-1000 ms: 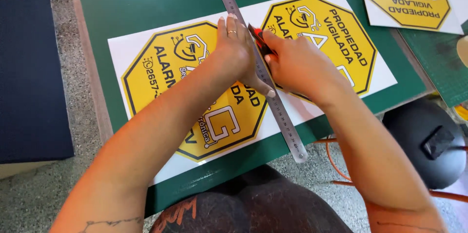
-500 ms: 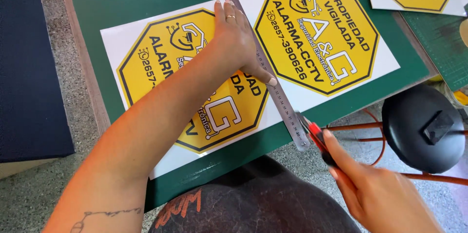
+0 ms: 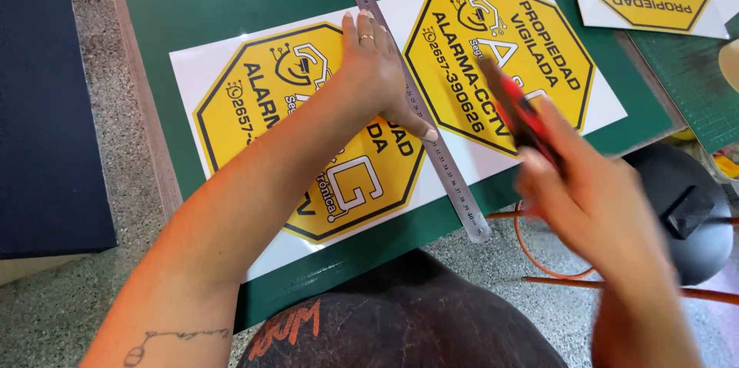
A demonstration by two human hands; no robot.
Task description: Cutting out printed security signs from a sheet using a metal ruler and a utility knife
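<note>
The right hand (image 3: 596, 206) with the red cutter (image 3: 523, 118) has risen from the near end of the metal ruler (image 3: 419, 106), off the surface edge, and now hangs blurred above the right-hand yellow octagonal sign (image 3: 500, 60). A second ago it was up against the ruler's middle.

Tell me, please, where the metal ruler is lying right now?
In the head view, the metal ruler lies diagonally between the two yellow octagonal signs, pinned under the left hand.

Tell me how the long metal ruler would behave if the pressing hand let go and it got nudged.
The metal ruler looks thin, flat and stiff, so it would probably slide rather than roll. The printed sheet beneath seems glossy, so likely slippery. Only the left hand pins it; it may pivot easily.
</note>
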